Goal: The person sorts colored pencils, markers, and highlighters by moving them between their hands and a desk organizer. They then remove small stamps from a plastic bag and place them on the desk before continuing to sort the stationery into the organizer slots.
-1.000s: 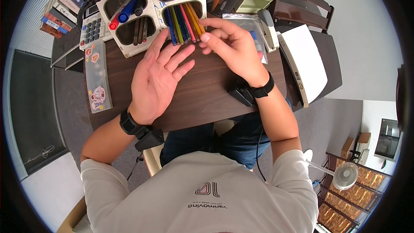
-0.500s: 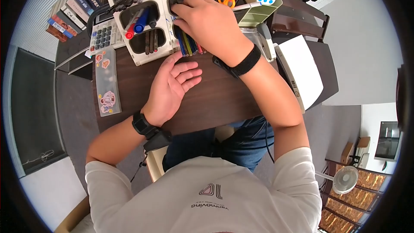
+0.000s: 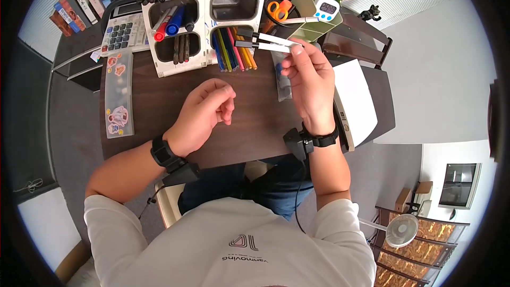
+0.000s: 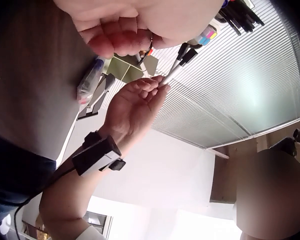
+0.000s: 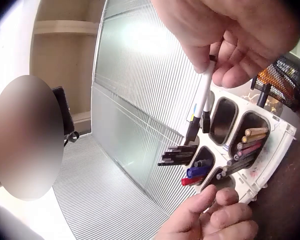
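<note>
Two white markers with black caps (image 3: 273,48) are pinched by the right hand (image 3: 314,90), between thumb and fingers, in front of the white organizer (image 3: 204,21). Their capped ends point left, over the colored pencils (image 3: 229,53) in its lower right compartment. In the right wrist view the white markers (image 5: 202,95) hang below the right hand (image 5: 235,40), caps down. The left hand (image 3: 199,114) holds nothing above the desk, its fingers loosely curled; in the right wrist view the left hand (image 5: 210,220) is near the organizer's lower compartments.
Red and blue markers (image 3: 172,24) and dark pencils (image 3: 181,48) stand in the organizer's left compartments. A calculator (image 3: 121,34) and stickered case (image 3: 120,101) lie left. Right are orange scissors (image 3: 276,11), a green holder (image 3: 308,2) with a timer (image 3: 326,8), and a white device (image 3: 358,103).
The right hand has moved from the pencils to the compartment above, then back right with the two white markers taken out. The left hand's fingers have curled in from being spread.
</note>
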Demonstrator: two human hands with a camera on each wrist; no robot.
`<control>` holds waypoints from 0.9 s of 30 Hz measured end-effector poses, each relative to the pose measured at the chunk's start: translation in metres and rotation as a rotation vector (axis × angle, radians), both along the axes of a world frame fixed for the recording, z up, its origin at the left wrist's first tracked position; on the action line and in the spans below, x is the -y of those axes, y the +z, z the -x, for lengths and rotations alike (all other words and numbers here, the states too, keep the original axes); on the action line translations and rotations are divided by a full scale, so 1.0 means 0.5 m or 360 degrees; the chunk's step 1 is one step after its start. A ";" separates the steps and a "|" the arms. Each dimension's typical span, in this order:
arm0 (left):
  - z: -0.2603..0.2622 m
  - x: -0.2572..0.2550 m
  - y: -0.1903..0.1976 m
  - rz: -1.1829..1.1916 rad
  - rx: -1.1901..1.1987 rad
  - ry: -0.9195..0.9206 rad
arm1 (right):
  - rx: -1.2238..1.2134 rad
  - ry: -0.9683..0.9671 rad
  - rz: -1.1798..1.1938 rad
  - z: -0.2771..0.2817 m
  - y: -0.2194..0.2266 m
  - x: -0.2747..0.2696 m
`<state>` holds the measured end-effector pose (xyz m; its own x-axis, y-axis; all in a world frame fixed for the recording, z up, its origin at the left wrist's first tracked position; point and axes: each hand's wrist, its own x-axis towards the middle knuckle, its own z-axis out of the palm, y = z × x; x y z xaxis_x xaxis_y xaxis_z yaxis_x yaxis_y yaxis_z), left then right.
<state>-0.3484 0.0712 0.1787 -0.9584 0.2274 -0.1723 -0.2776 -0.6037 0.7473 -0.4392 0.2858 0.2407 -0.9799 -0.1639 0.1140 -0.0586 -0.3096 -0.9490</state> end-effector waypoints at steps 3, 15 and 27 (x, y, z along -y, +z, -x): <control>-0.001 -0.003 0.010 0.0130 -0.0025 -0.0020 | -0.0074 -0.0108 -0.0101 0.005 0.026 0.021; 0.003 0.015 0.009 0.0001 0.0002 -0.0067 | -0.0494 -0.0114 -0.0723 0.031 0.025 0.124; 0.007 0.003 0.009 0.0021 -0.0092 0.0538 | 0.0143 0.0828 -0.0654 0.029 -0.012 0.080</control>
